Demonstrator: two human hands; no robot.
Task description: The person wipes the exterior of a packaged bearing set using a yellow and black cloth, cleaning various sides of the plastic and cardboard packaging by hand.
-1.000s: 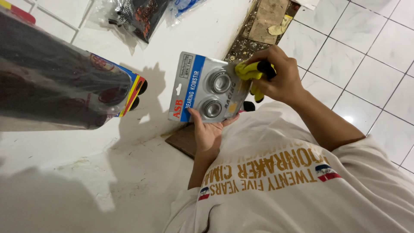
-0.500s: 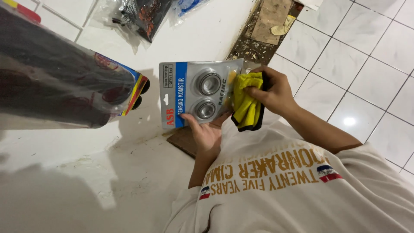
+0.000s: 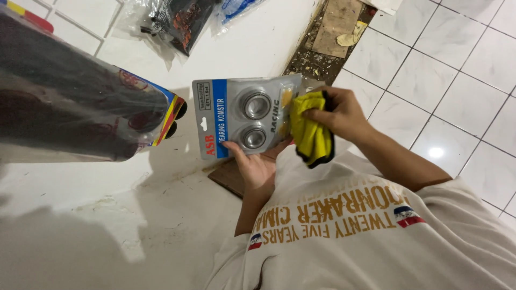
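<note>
Your left hand props the blister pack of two bearings from below, fingers pinching its edge to steady it, while your right hand, closed around the yellow cloth, wipes beside it.
</note>
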